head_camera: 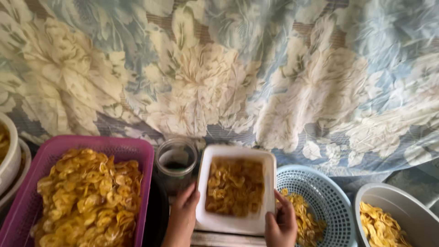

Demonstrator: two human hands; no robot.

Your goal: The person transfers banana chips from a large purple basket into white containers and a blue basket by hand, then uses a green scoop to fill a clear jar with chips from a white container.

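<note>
A white rectangular tub [270, 160] holding yellow fried chips [235, 186] sits low in the middle of the view. My left hand [184, 214] grips its left side, fingers against the wall. At the tub's lower right corner my right hand [281, 222] holds the rim. Both wrists run off the bottom edge.
A purple basket [139, 151] heaped with chips stands at left, a clear jar [176, 160] beside the tub. At right are a light blue basket [327, 192] and a grey bowl [402, 201], both with chips. A white bowl [11, 158] sits far left. Floral cloth [228, 68] hangs behind.
</note>
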